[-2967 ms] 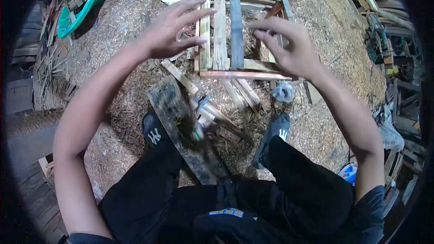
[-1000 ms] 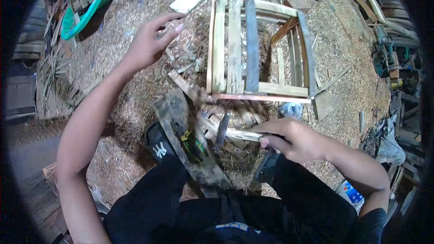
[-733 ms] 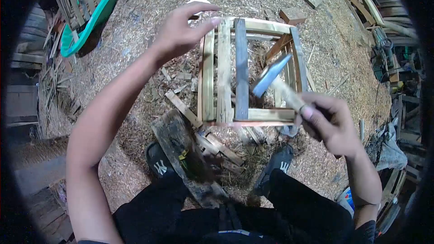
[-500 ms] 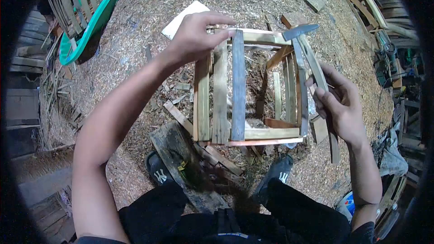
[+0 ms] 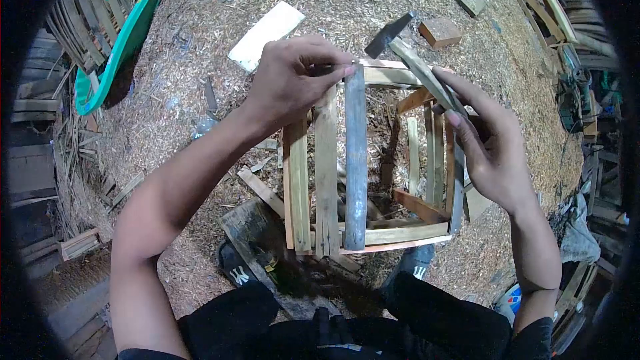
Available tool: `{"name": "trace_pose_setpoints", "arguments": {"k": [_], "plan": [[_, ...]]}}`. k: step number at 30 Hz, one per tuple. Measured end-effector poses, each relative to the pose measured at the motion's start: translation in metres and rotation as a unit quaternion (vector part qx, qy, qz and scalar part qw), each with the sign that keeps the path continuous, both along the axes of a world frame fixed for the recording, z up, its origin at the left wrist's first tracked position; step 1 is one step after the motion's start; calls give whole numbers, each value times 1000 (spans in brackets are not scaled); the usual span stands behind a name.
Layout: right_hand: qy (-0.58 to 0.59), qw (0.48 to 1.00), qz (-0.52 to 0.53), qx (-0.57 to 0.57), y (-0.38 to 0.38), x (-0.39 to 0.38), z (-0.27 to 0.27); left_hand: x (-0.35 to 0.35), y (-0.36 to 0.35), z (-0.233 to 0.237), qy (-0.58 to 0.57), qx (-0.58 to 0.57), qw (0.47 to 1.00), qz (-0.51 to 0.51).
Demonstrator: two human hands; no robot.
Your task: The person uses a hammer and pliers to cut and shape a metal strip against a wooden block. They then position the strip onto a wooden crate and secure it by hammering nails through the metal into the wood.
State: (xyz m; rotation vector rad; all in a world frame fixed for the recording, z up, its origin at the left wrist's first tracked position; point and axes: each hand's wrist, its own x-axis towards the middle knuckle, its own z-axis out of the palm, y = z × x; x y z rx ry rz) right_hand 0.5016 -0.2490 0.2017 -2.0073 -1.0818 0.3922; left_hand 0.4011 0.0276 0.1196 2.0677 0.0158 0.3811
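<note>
A wooden crate frame point(image 5: 397, 235) stands before me, made of slats with open gaps between them. My left hand point(image 5: 297, 80) is closed at its upper edge, thumb and forefinger pinching what looks like a small nail point(image 5: 355, 62) at the top end of a grey slat point(image 5: 356, 153). Left of that slat runs a paler slat point(image 5: 326, 180). My right hand point(image 5: 490, 140) grips the wooden handle of a hammer point(image 5: 427, 73). The dark hammer head hangs above the crate's top edge, right of my left fingertips and apart from them.
A white board point(image 5: 267, 35) and a wood block point(image 5: 440, 32) lie on the shavings-covered ground beyond the crate. A thick plank point(image 5: 250, 223) lies between my feet. A green tub point(image 5: 127, 60) with wooden strips is at far left, stacked wood point(image 5: 587, 20) at far right.
The hammer has swung leftward, its head now closer to my left fingers. My right hand has shifted slightly left and up. The crate appears lower and tilted differently in view; my left hand keeps its pinch.
</note>
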Motion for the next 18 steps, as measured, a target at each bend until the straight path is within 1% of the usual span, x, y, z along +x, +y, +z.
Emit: {"name": "trace_pose_setpoints", "arguments": {"k": [2,5,8,9,11,13,15,17,18], "plan": [[-78,997,23,8,3,3,-4,1,1,-1,-12,-6,1000,-5],[-99,994,41,-29,8,3,3,2,3,-3,-22,7,1000,-12],[-117,992,44,-11,9,3,-5,2,5,-4,-27,17,999,-21],[-116,992,44,-12,9,3,-2,3,6,-6,-33,18,999,-26],[-80,993,38,-71,9,2,7,4,7,-8,-38,18,999,-32],[-94,991,40,-81,8,3,7,4,7,-7,-44,5,998,-38],[-108,989,43,-90,9,2,10,3,8,-6,-40,15,998,-42],[-89,984,39,-149,11,0,17,3,9,-5,-37,25,998,-46],[-89,984,40,-149,11,0,13,3,9,-5,-45,29,997,-49]]}}
